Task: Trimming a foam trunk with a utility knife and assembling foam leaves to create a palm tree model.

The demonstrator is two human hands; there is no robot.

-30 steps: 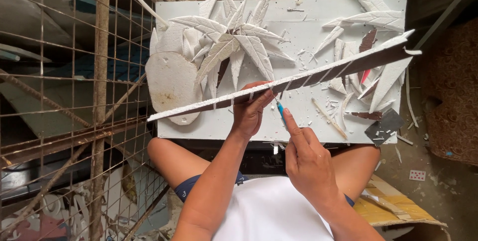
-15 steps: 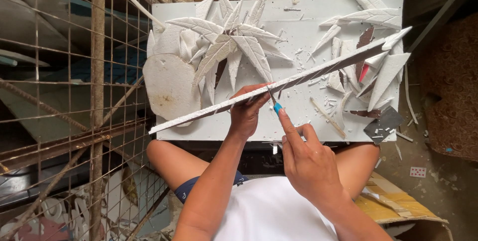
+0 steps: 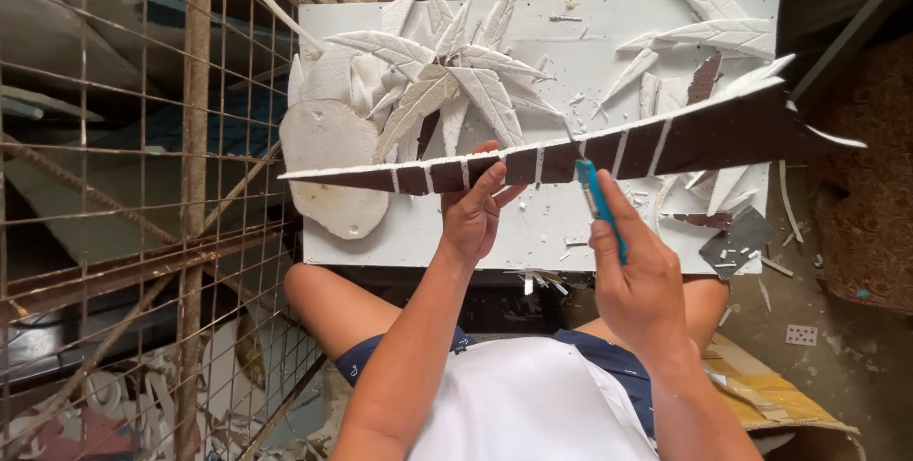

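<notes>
1. Head view: the left hand (image 3: 473, 218) has its grip closed on a long, tapering brown strip (image 3: 571, 152) with a white foam edge and white cuts across it, held above the white surface (image 3: 609, 52) near its front edge.
2. The right hand (image 3: 642, 280) grips a blue cutter (image 3: 597, 199), whose tip touches the strip.
3. Carved foam leaves (image 3: 447, 90) crowd the surface's far-left part; a wire mesh (image 3: 124, 185) stands just beside its left edge.

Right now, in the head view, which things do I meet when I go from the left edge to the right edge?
Rusty wire mesh → rounded white foam piece → left hand under the long dark leaf-shaped strip → blue utility knife in the right hand → small grey square scrap → playing card on the floor.
</notes>
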